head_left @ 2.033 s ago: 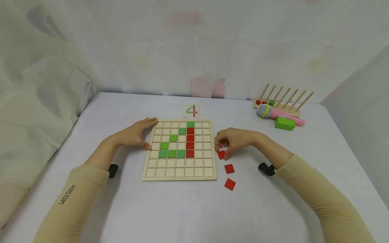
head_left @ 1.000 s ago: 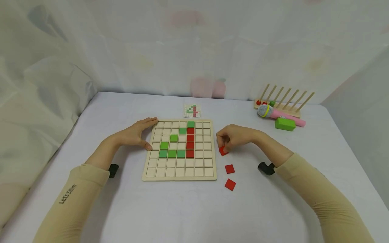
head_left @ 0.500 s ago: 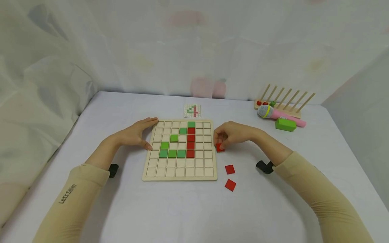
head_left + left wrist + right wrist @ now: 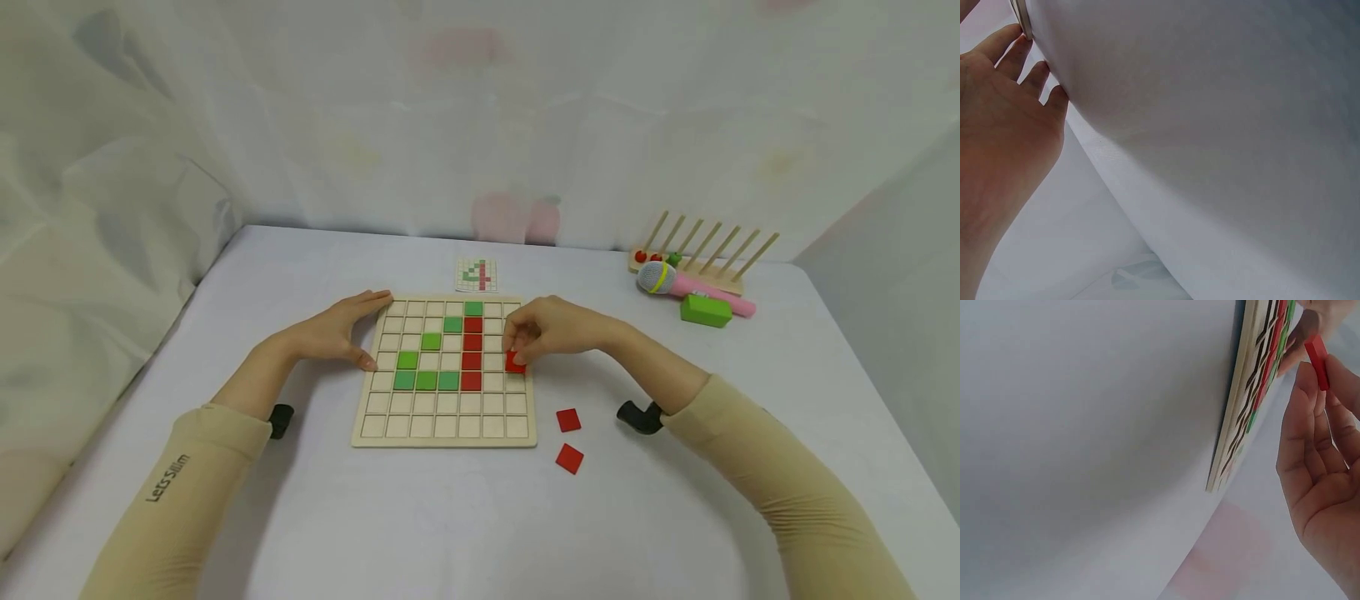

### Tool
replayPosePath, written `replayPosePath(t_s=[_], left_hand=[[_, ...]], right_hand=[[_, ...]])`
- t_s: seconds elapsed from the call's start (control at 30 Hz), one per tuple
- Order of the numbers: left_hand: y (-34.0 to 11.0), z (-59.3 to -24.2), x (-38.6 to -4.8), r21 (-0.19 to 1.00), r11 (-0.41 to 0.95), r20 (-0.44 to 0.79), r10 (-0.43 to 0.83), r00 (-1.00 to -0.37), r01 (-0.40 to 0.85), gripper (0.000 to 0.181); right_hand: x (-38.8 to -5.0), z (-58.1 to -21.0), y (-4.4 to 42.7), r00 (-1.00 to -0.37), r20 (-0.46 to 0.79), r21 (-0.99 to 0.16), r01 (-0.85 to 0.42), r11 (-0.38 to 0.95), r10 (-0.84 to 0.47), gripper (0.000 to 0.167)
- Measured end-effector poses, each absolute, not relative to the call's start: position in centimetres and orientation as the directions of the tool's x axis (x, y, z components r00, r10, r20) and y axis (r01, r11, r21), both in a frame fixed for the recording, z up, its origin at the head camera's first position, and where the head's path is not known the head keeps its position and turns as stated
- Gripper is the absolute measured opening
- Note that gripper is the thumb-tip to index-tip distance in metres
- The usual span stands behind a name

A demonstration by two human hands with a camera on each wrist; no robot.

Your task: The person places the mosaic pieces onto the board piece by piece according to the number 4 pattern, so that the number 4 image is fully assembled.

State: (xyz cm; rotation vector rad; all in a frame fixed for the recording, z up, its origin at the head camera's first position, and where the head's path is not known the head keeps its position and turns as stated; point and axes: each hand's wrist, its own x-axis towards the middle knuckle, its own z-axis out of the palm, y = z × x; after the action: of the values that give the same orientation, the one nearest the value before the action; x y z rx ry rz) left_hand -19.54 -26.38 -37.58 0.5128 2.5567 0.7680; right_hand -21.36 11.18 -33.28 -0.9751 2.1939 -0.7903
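Note:
Pinched between the thumb and fingers of my right hand (image 4: 551,327) is a square red tile (image 4: 515,362), over the right edge of a wooden grid board (image 4: 444,427). In the right wrist view the red tile (image 4: 1318,362) shows edge-on, apart from the board (image 4: 1227,437). My left hand (image 4: 327,335) rests with spread, straight fingers against the board's left edge; the left wrist view shows its fingertips at that edge. On the board, green tiles (image 4: 426,380) make a diagonal and a row, and red tiles (image 4: 472,342) form a column.
Two loose red tiles (image 4: 569,458) lie right of the board. Behind it is a small pattern card (image 4: 476,275) with a green and red figure. At the back right are a pegged wooden rack (image 4: 727,279), a pink toy microphone (image 4: 693,287) and a green block (image 4: 706,311).
My right hand has picked up the uppermost loose red tile from the table and carried it left over the board's right edge. The left hand has stayed at the board.

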Motion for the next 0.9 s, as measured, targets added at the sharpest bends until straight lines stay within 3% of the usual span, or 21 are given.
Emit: replayPosePath(t_s=[0.9], left_hand=[[-26.4,-37.6,-19.6,0.575,0.785,-0.285,0.457,-0.842,0.231,0.117]], right_hand=[[-18.8,-33.6,6.5,-0.548,-0.285,-0.732,-0.405,0.548,-0.786,0.017]])
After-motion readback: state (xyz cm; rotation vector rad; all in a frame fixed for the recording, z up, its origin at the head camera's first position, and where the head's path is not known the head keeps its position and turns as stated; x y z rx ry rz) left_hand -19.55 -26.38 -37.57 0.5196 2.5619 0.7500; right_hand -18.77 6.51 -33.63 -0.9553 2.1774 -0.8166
